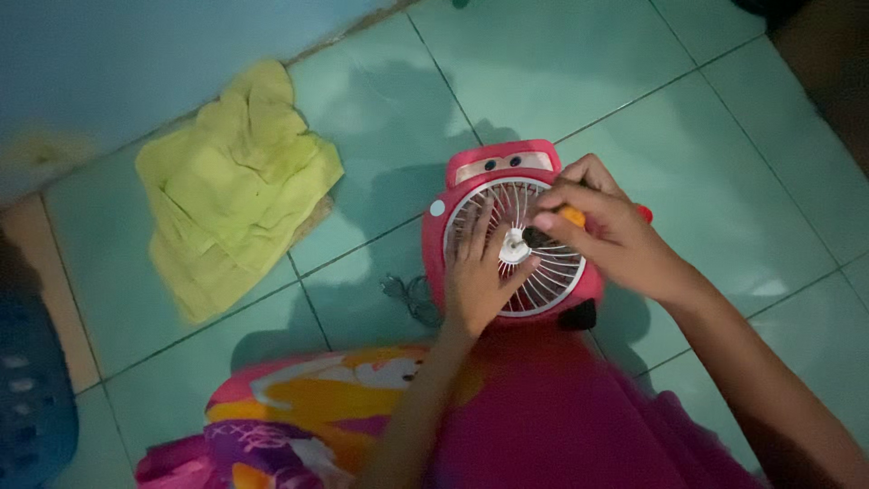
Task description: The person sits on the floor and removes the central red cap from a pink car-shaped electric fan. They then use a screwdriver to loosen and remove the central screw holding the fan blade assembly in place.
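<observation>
**A:** Head cam view only, pretty dark. There's a small pink toy-car-shaped fan (513,237) lying face up on the tiled floor (579,63), just in front of the person's lap, roughly mid-floor and away from the wall. Left hand (480,276) is spread flat on the white grille, fingers apart, pinning it down. Right hand (605,237) is closed around a screwdriver with an orange handle (570,215), its dark end sitting at the white hub in the middle of the grille.

**B:** What else is around?

**A:** A crumpled yellow-green cloth (231,186) well off to the left near the wall, a blue plastic basket (32,398) at the left edge, and the fan's cord (407,294) bunched just beside the fan.

**B:** Risks?

**A:** My guess: the tip could skid off the hub, and the left fingertips are right next to it. In this dim light it's hard to seat the tip. A loose screw could also drop through the grille.
</observation>
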